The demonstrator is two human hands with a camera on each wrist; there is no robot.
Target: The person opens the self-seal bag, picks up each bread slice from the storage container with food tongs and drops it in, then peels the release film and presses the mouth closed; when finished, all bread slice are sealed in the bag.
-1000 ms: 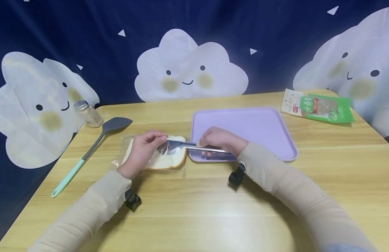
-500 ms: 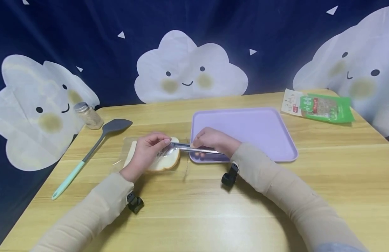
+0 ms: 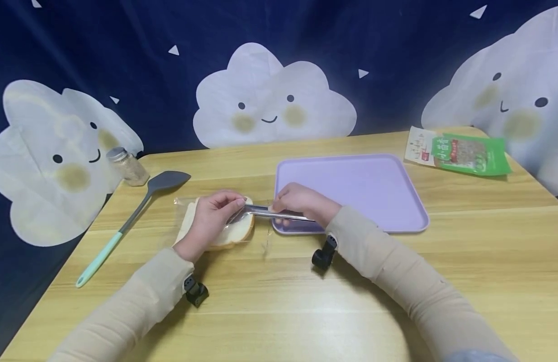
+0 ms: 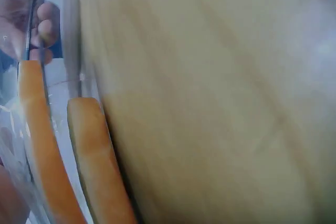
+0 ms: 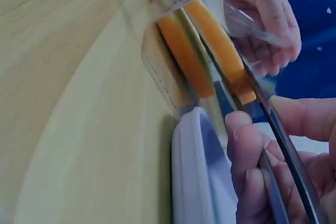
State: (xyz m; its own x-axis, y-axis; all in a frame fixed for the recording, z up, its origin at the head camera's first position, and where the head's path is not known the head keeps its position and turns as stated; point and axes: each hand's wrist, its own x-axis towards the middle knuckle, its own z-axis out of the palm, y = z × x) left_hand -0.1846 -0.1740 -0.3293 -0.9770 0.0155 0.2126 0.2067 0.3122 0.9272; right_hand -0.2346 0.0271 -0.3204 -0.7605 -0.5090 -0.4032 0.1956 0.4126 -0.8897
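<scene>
One left hand (image 3: pixel 207 216), one right hand (image 3: pixel 301 200), one pair of tongs (image 3: pixel 261 213), two bread slices (image 4: pixel 98 145), one clear bag (image 3: pixel 236 217), one tray (image 3: pixel 351 191), one spatula (image 3: pixel 135 212), one jar (image 3: pixel 130 169), one packet (image 3: pixel 462 152), two wrist cameras (image 3: pixel 323 258), one counter (image 3: pixel 283 301), three printed clouds (image 3: pixel 274 85).

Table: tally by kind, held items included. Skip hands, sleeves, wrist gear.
Utensils: 2 (tongs, spatula)
Packaging: 3 (clear bag, green-and-white packet, lidded jar)
Trays: 1 (purple tray)
Food: 2 (bread slices, as seen in the wrist views)
Total: 8
</scene>
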